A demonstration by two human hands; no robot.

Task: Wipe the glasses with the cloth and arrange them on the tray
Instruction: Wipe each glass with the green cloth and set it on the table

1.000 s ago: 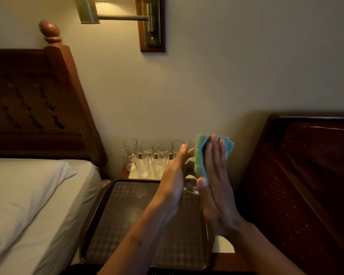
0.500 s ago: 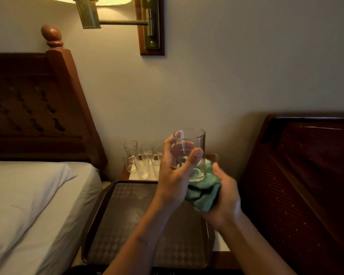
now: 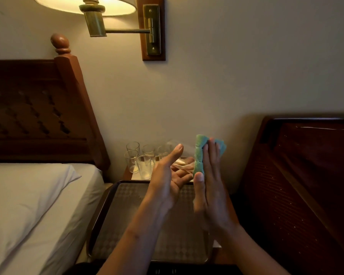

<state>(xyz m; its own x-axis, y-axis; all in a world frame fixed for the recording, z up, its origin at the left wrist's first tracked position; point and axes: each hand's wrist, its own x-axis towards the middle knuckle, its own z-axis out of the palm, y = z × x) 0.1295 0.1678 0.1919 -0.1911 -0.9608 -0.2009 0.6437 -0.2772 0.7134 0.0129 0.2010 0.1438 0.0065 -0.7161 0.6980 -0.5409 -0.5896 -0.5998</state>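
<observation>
I hold a clear glass (image 3: 184,153) on its side above the far edge of the dark patterned tray (image 3: 127,225). My left hand (image 3: 167,181) holds it between a raised thumb and the fingers beneath; the glass is blurred. My right hand (image 3: 209,187) stands flat, fingers straight, pressing the green cloth (image 3: 199,155) against the glass's right end. The cloth folds over my fingertips. Several other clear glasses (image 3: 141,161) stand upright on the nightstand behind the tray. No glass stands on the visible part of the tray.
A bed with a white pillow (image 3: 28,195) and a wooden headboard (image 3: 38,116) lies at left. Another dark headboard (image 3: 306,175) rises at right. A brass wall lamp (image 3: 95,20) hangs overhead. The tray sits on the nightstand (image 3: 127,173) between the beds.
The glass went from upright in my left hand to lying sideways. My right hand opened from a bunched grip below the glass to a flat hand pressing the cloth on its end.
</observation>
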